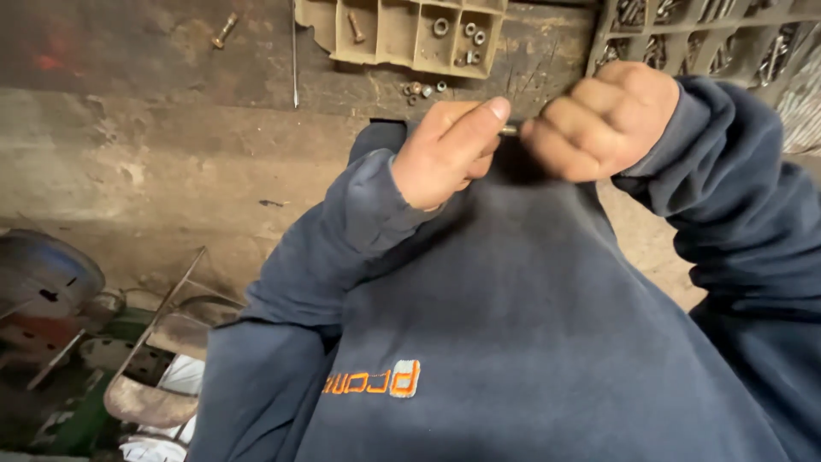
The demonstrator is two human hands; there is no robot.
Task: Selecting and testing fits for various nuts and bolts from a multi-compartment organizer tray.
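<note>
I take the beige compartment tray [402,34] at the top of the view as my landmark. Just below it, and a little to the right, both hands meet in front of the chest of a dark blue sweatshirt [530,325]. The left hand [449,154] pinches with thumb and curled fingers on one end of a small metal fastener [510,130], likely a bolt or stud, of which only a short grey length shows between the hands. The right hand [603,120] is clenched into a fist on the other end; I cannot tell whether it hides a nut or only grips the shank. The two hands pulling close together like this suggests one steadies the piece while the other turns something on it.

Inside the tray, the right compartments hold a few nuts or washers [466,34], and one middle compartment holds a single bolt [355,26]. Right under the tray's lower edge lie several loose nuts [423,88] on the worn wooden bench [154,145]. Far left of the tray, a lone bolt [224,30] rests on the bench. To the tray's right stands a darker bin rack [684,38] filled with metal hardware. Well below and left of the tray, scrap metal parts [145,359] sit on the floor.
</note>
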